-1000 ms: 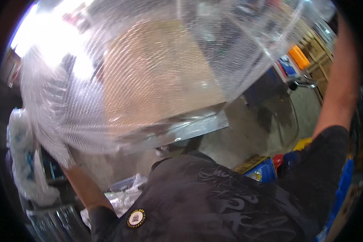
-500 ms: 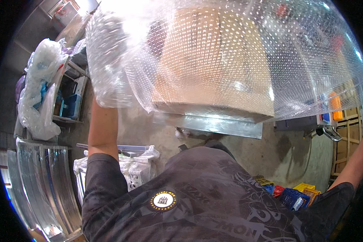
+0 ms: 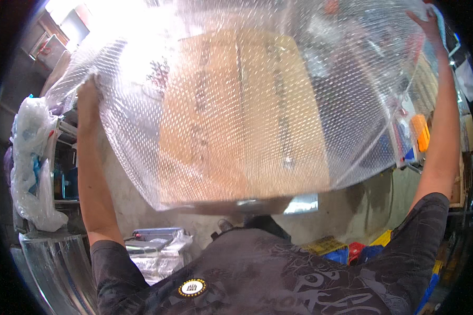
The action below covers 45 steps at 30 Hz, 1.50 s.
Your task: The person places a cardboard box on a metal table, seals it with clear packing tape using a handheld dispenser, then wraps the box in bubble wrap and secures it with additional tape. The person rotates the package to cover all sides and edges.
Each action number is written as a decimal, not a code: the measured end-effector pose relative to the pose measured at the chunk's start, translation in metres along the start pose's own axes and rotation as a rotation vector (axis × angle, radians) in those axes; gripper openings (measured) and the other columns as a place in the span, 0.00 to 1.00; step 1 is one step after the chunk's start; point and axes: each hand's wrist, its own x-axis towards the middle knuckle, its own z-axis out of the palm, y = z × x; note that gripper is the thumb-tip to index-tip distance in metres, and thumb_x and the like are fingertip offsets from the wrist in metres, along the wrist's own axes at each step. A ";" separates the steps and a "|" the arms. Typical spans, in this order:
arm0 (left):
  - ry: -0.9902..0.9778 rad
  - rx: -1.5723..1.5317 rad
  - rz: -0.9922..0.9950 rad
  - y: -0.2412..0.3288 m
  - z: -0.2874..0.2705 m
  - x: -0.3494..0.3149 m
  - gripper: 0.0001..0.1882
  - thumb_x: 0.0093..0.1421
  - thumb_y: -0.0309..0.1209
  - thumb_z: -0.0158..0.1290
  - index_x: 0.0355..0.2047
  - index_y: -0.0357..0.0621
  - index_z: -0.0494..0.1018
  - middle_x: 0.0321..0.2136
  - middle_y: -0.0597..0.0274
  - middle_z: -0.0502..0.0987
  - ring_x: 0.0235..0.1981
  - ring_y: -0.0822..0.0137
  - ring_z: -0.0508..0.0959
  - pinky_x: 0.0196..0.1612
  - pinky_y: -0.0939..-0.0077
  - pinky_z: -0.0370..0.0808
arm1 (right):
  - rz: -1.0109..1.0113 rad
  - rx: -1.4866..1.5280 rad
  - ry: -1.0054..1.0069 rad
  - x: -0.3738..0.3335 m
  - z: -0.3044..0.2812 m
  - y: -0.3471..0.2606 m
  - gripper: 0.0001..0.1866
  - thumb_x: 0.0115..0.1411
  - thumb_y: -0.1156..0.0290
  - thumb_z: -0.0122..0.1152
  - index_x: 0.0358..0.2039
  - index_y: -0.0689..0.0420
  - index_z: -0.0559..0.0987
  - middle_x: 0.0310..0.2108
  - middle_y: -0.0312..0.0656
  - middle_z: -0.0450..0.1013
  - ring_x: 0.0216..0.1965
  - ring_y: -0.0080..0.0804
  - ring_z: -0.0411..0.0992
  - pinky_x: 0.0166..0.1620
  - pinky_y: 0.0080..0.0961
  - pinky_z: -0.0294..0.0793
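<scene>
A wide sheet of clear bubble wrap stretches between my raised arms, spread over a brown cardboard box. The box shows through the sheet. My left hand is closed on the wrap's left side, with some of its fingers lost behind the plastic and glare. At the far right edge, my right hand grips the sheet near its upper corner, thumb pointing inward. Below the box, part of a shiny silver sheet sticks out near my body.
On the left, a shelf carries crumpled plastic wrap, and curved shiny panels stand below it. A plastic-wrapped bundle is beside my left sleeve. Coloured plastic crates sit at lower right; an orange object is near my right forearm.
The bunched bubble wrap at left has been spread flatter and pulled toward me over the box. My right hand has come into view at the upper right.
</scene>
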 end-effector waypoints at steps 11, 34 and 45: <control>-0.153 0.185 -0.361 -0.101 0.292 -0.038 0.25 0.72 0.46 0.44 0.38 0.33 0.79 0.36 0.36 0.81 0.39 0.38 0.81 0.42 0.48 0.73 | 0.163 0.293 -0.440 -0.139 0.485 -0.089 0.85 0.34 0.32 0.82 0.74 0.70 0.38 0.74 0.65 0.48 0.75 0.56 0.52 0.74 0.42 0.55; -0.289 0.289 -0.483 -0.140 0.220 -0.099 0.30 0.67 0.56 0.53 0.44 0.36 0.79 0.46 0.45 0.83 0.49 0.51 0.82 0.49 0.59 0.76 | 0.067 0.432 -0.656 -0.336 0.351 -0.208 0.24 0.69 0.62 0.61 0.61 0.60 0.75 0.60 0.50 0.73 0.63 0.44 0.70 0.67 0.37 0.64; -0.464 -0.169 -0.709 -0.093 0.014 -0.425 0.28 0.66 0.50 0.60 0.49 0.35 0.77 0.43 0.55 0.83 0.43 0.61 0.80 0.49 0.64 0.76 | 0.486 0.167 -0.668 -0.608 0.047 -0.333 0.27 0.68 0.61 0.61 0.64 0.61 0.71 0.63 0.55 0.68 0.66 0.52 0.64 0.69 0.45 0.60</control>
